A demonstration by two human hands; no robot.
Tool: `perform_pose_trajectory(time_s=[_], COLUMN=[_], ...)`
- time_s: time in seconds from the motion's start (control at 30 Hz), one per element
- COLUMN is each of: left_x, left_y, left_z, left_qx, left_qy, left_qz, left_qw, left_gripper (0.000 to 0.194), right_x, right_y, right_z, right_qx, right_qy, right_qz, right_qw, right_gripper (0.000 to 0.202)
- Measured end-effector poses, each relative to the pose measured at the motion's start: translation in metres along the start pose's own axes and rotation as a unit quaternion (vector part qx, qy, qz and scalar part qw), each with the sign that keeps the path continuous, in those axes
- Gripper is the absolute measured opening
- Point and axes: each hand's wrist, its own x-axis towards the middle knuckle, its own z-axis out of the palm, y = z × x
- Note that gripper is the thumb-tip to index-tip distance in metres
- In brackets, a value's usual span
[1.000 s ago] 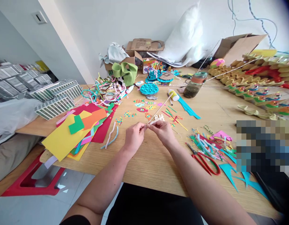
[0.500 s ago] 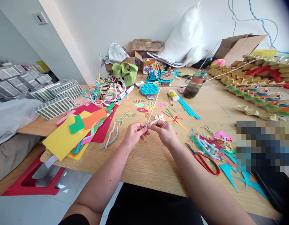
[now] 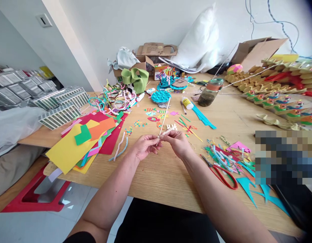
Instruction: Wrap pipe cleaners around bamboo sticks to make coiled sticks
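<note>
Head view, left hand (image 3: 147,146) pinching pale stick (image 3: 165,115), right hand (image 3: 178,143) pinched at its base

Wooden table (image 3: 158,180) is pretty cluttered: coloured sheets (image 3: 80,143) are piled left, fish cut-outs (image 3: 153,118) are spread mid-table, scissors (image 3: 214,167) are plonked near right, a jar (image 3: 207,96) is parked far right-of-centre.

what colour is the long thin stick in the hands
Pale cream; the long thin stick shows best in the head view.

The pale stick (image 3: 164,117) has swung leftward and now points more steeply away.
</note>
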Motion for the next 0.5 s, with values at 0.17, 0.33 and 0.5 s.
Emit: perform_pose_trajectory(time_s=[0.17,0.33,0.5], left_x=[0.003,0.005,0.004], left_y=[-0.007,-0.012,-0.011], left_z=[0.006,0.005,0.005], left_qx=[0.136,0.244,0.232], left_qy=[0.128,0.164,0.138], left_qz=[0.099,0.154,0.151], left_qw=[0.977,0.943,0.951], left_gripper=[0.035,0.027,0.026], right_x=[-0.001,-0.001,-0.002], right_y=[0.002,0.005,0.004], right_z=[0.004,0.007,0.007], right_qx=[-0.086,-0.096,-0.065], right_qy=[0.047,0.053,0.046], right_qz=[-0.02,-0.018,-0.019], right_qw=[0.995,0.994,0.997], right_gripper=[0.019,0.021,0.021])
